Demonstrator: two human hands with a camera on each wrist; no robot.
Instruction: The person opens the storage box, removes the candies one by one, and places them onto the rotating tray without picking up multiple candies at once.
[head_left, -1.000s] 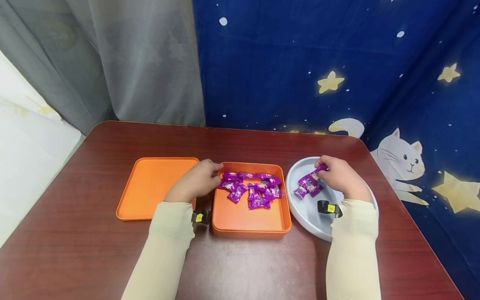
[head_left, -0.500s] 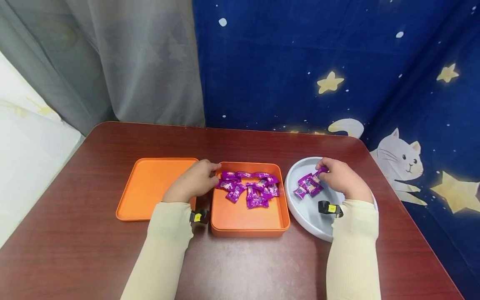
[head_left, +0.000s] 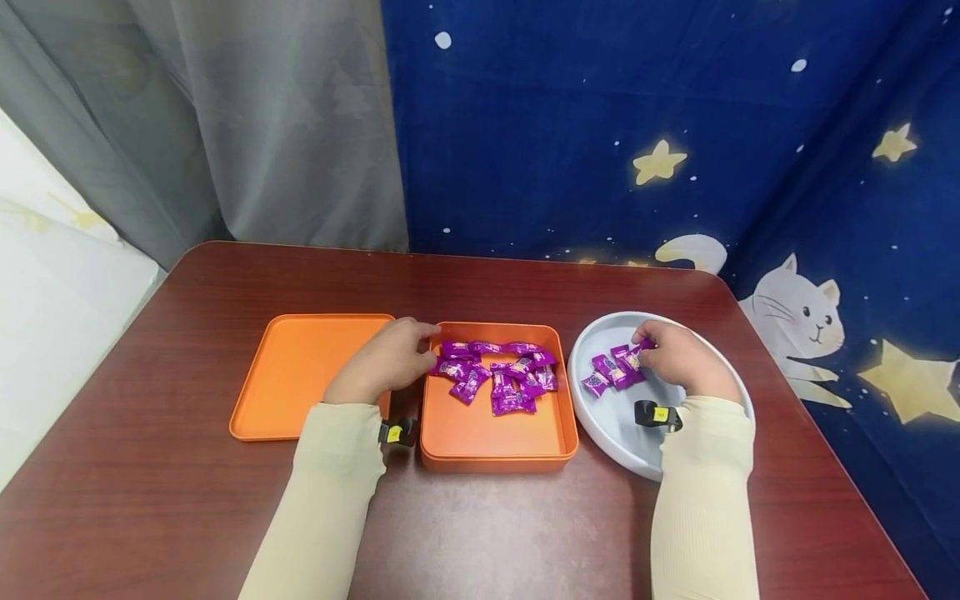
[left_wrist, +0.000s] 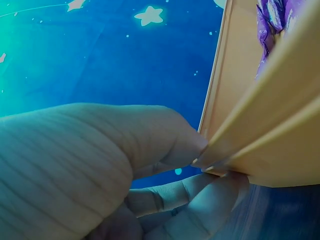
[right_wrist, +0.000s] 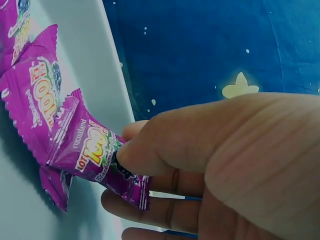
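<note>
My left hand (head_left: pixel 386 362) pinches the back left corner of an open orange box (head_left: pixel 495 437); in the left wrist view the thumb (left_wrist: pixel 175 137) lies at the rim with fingers below it. Several purple wrapped candies (head_left: pixel 513 403) lie in the back half of the box. Over a pale grey round plate (head_left: pixel 611 437), my right hand (head_left: pixel 686 362) pinches one purple candy (right_wrist: pixel 90 150) between thumb and fingers. That candy overlaps others on the plate, such as the candy (right_wrist: pixel 35 95) beside it in the right wrist view.
A flat orange lid (head_left: pixel 300 375) lies on the brown table (head_left: pixel 480 533) left of the box, partly behind the left hand. The plate stands close to the box's right side. A grey curtain (head_left: pixel 300 125) and a blue star-patterned curtain (head_left: pixel 540 125) hang behind the table.
The right hand has dipped slightly with its candy, and the candies beneath it have shifted a little on the plate. My left hand stays at the box corner.
</note>
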